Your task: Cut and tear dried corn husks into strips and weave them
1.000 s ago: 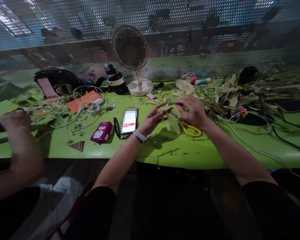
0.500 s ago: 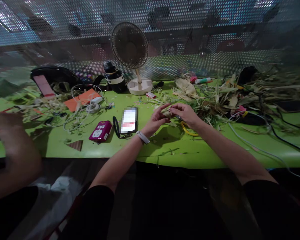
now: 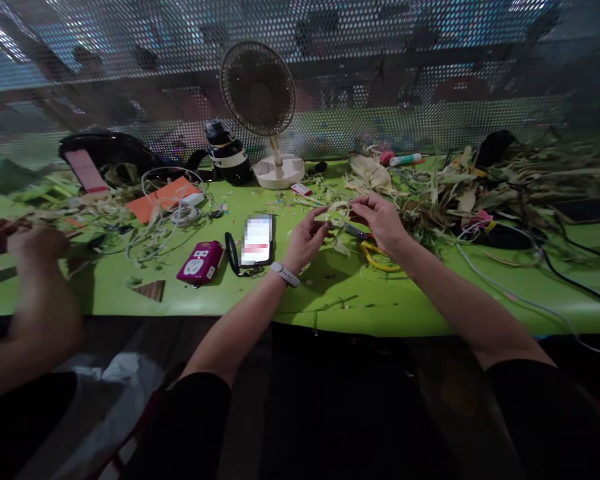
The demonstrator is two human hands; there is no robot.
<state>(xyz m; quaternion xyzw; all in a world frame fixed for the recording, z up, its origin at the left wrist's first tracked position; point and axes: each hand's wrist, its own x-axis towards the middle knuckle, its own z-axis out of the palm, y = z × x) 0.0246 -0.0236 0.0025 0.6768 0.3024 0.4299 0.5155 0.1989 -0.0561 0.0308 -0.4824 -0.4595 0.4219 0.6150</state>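
Observation:
Between my hands is a pale, curled strip of corn husk [image 3: 338, 219], held above the green table. My left hand [image 3: 305, 240], with a light band on its wrist, pinches the husk's left side. From the right, my right hand [image 3: 380, 223] grips its other edge between thumb and fingers. Just under my right hand lie pliers with yellow handles [image 3: 377, 259], their dark jaws partly showing. Scraps of husk are scattered around both hands. A lit phone [image 3: 258, 240] lies to the left of my left hand.
A white fan [image 3: 280, 172] and a black bottle [image 3: 229, 157] stand at the back. Left of the phone sits a magenta power box [image 3: 200, 263]. Dry husks [image 3: 460, 193] heap up on the right, with cables nearby. Another person's hands [image 3: 35, 240] work at far left.
My hands have drawn slightly apart, so the husk strip shows more clearly between them. More of the pliers is visible. The other person's hands have come further into view.

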